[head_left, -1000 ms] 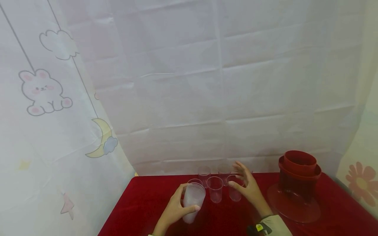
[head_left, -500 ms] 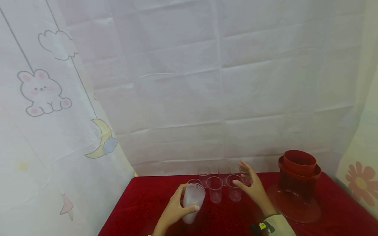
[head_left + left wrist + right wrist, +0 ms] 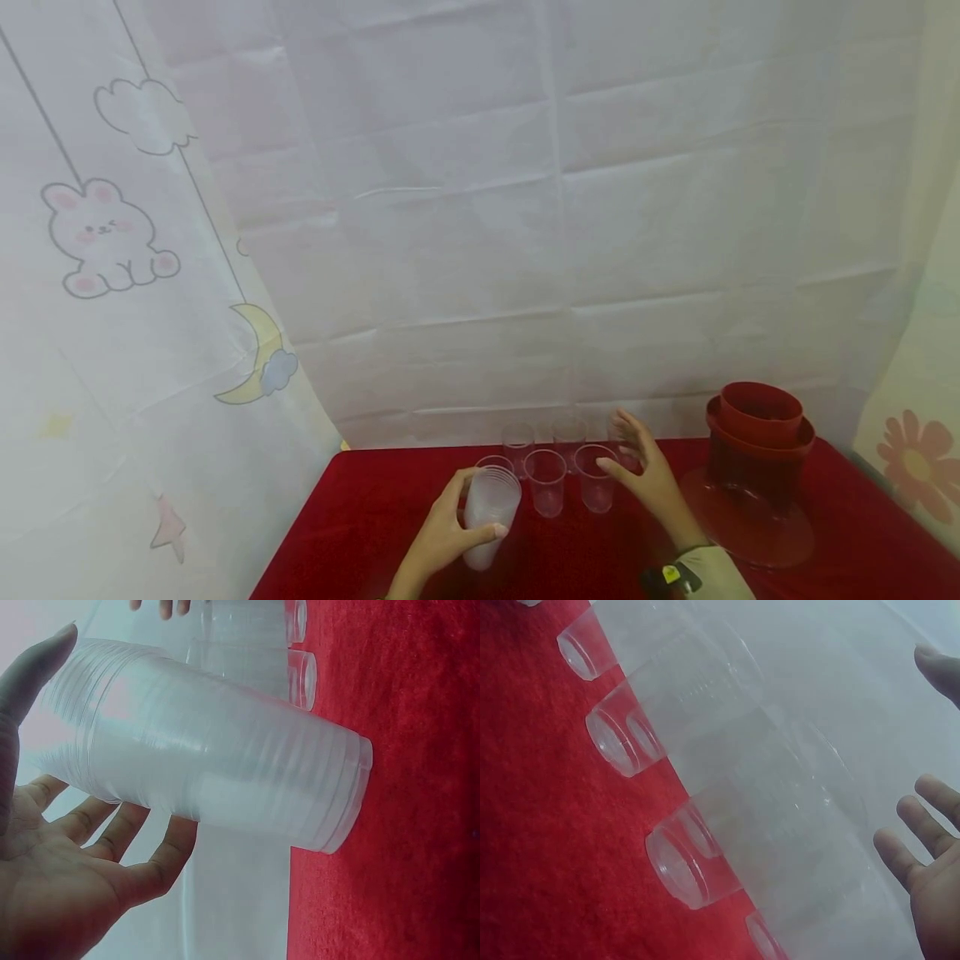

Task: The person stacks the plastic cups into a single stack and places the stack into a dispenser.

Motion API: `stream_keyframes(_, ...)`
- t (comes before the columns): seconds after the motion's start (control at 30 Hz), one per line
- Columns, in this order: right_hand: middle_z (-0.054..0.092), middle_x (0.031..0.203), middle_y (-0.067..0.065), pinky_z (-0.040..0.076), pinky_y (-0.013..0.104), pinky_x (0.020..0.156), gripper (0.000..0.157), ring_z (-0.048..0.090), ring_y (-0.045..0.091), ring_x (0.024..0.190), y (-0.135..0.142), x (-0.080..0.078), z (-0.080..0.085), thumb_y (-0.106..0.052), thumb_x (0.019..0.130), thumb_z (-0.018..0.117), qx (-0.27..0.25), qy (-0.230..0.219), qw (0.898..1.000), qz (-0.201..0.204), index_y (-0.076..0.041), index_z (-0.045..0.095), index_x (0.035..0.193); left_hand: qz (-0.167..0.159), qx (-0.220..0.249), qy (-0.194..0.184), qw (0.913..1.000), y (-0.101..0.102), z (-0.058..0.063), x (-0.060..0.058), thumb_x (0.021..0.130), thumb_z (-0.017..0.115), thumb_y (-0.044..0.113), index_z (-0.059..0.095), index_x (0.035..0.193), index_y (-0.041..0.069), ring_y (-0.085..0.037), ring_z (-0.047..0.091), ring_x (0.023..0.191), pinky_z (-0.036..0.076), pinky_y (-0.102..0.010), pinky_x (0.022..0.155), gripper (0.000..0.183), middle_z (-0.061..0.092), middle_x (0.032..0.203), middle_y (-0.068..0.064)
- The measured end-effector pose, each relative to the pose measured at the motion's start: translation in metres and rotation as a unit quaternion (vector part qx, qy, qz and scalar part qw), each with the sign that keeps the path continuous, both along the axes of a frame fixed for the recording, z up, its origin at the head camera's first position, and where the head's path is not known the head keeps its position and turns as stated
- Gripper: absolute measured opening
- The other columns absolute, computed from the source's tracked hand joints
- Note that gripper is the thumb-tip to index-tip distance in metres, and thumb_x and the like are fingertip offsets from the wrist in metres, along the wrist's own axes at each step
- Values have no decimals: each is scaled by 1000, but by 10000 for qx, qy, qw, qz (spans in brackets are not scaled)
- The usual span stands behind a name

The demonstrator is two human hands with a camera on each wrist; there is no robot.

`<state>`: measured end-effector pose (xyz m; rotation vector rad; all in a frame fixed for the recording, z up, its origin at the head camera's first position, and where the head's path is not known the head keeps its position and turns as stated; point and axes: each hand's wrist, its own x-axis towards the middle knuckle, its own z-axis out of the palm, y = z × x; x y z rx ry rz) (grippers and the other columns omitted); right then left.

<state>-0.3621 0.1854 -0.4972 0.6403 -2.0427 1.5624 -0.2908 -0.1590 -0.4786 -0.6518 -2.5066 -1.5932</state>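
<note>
My left hand (image 3: pixel 442 533) grips a tilted stack of nested clear plastic cups (image 3: pixel 491 508), thumb on the near side and fingers round the far side. The left wrist view shows the stack (image 3: pixel 217 750) lying across that hand, its bases near the red cloth. Single clear cups stand upright in two rows beyond: a front middle cup (image 3: pixel 547 496), a front right cup (image 3: pixel 597 493) and several behind. Over the right end of the rows, my right hand (image 3: pixel 651 483) is raised with fingers spread and nothing in them. The right wrist view shows the fingers (image 3: pixel 896 855) apart from the cups.
A red cloth (image 3: pixel 360 517) covers the table. On its right side stands a red round container (image 3: pixel 757 467) with a smaller red tub in its top, over a wide flat red disc (image 3: pixel 780 533). A white sheet (image 3: pixel 450 250) hangs behind the table's far edge.
My right hand has shifted a little to the right, away from the front right cup, whose rim now shows more. My left hand and its stack stay in place.
</note>
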Motion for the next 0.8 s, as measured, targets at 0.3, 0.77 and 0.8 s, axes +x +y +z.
stream_keyframes(0.3, 43, 147, 25, 41, 12, 95, 83, 41, -8, 124, 4, -3, -9, -7, 88, 76, -54, -312, 9995, 69, -13, 29, 156, -29, -22, -74, 10000, -1, 0, -1, 83, 80, 31, 45, 141, 25, -18, 58, 106, 54, -31, 75, 68, 58, 124, -2)
stream_keyframes(0.77, 44, 147, 23, 44, 16, 95, 83, 46, 32, 129, 3, -6, -19, -9, 88, 76, 96, -608, 9981, -14, -13, 29, 156, 10, -57, -142, 9999, -1, 1, -1, 83, 80, 34, 44, 141, 26, -19, 57, 107, 54, -30, 75, 68, 58, 125, -1)
stream_keyframes(0.8, 44, 148, 22, 44, 15, 95, 83, 45, 32, 129, 3, -7, -21, -11, 88, 76, 81, -642, 9979, 8, -15, 28, 156, -2, -41, -147, 9999, -1, 2, -1, 83, 80, 33, 44, 141, 26, -19, 58, 107, 54, -30, 75, 68, 58, 125, -1)
